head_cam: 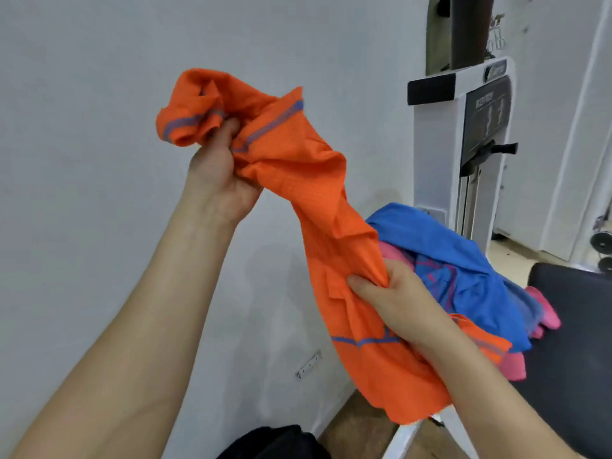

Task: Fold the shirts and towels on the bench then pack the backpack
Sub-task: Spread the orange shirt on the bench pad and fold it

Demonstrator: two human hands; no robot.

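Orange cloth: you have the orange cloth (331, 226) up in the air in front of the wall (99, 94), bunched and twisted, not yet spread.
Left hand: your left hand (218, 173) is raised, with the fingers curled round the crumpled top end where a blue stripe shows.
Right hand: your right hand (397, 303) sits lower and pinches a fold partway down, thumb on the near side; the tail of the cloth hangs below it.
Long axis: the cloth runs on a slant from upper left down to lower right, so the two grips lie along its length and not across its width (this is what the coming move turns on).
Likely next need: judging by the twist, you want two corners of one short edge. The left hand is nearer an edge, and the right would have to slide along to find the matching corner.
Pile: a blue cloth (463, 260) and a pink cloth (543, 313) lie heaped on the dark bench (569, 326), just behind your right hand and unfolded.
Open room: there is free air toward the wall on your left. To the right, the heap and a white machine (463, 144) crowd you.
Edge to mind: the hanging tail drapes past the bench's near edge.
Bag: a dark shape (275, 442) sits low in view; I cannot tell whether it is the backpack.
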